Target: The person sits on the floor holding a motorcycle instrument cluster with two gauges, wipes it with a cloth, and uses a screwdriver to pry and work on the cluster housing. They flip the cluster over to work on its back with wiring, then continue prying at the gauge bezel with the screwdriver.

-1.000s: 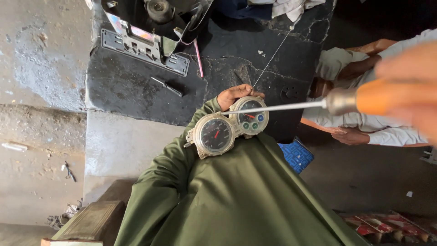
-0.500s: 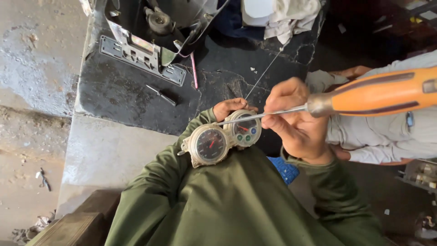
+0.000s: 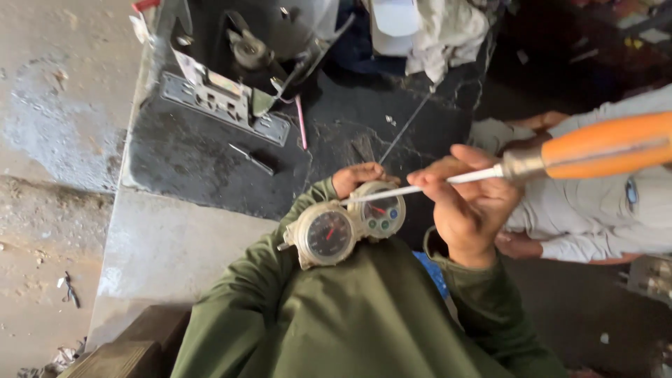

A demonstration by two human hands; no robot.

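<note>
Since half a second ago the right hand (image 3: 467, 210) has slid down the screwdriver (image 3: 490, 171) shaft, its grip pinching the metal. Left hand (image 3: 357, 178), mostly hidden at 12 o'clock behind the gauge cluster (image 3: 343, 225), grasps it. Two grimy round dials rest on the lap, below the dark desk (image 3: 175, 175); the handle is cut off at 3 o'clock.

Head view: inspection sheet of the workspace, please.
Surface: dark, cracked slab on a pale concrete block.
Job's things: twin-dial gauge cluster; orange-handled screwdriver, tip at the cluster.
Clutter: metal bracket, pink pen, rag.
Hands: left hand behind the cluster, holding it; right hand pinching the screwdriver shaft.
Cables: thin wire across the slab.
Surroundings: dirt floor; another person's pale sleeve at right.
</note>
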